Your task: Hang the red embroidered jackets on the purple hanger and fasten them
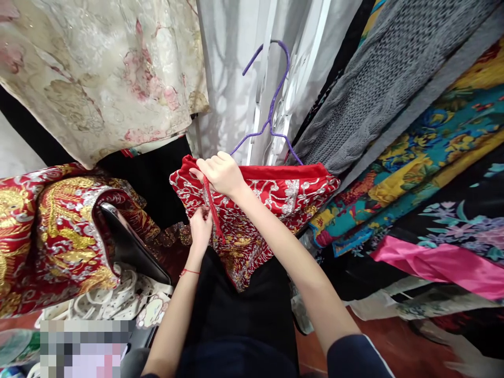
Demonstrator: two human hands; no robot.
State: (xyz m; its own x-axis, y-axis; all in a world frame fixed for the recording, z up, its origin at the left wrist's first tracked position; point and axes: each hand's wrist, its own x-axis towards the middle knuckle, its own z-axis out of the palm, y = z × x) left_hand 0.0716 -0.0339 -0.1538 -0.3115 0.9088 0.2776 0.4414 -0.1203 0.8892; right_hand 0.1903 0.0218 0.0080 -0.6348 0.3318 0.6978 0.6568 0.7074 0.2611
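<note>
A red skirt [271, 202] with silver and gold embroidery hangs over my lap, its plain red waistband [283, 171] uppermost. Behind that band, the arms of a purple hanger [271, 100] drop out of sight; its hook sits against a white rail. My right hand [221, 176] is closed round the left end of the waistband, where a red cord [212, 210] dangles below the fingers. Just beneath it, my left hand [200, 227] pinches at the embroidered cloth beside the cord; its fingertips are partly hidden. A thin red bracelet circles the left wrist.
Cream floral cloth [118, 68] hangs at upper left. More red and gold embroidered fabric [71, 226] lies left, beside a dark flat case [134, 247] and white dotted cloth [94, 304]. A grey knit [394, 79] and floral garments [401, 184] crowd the right.
</note>
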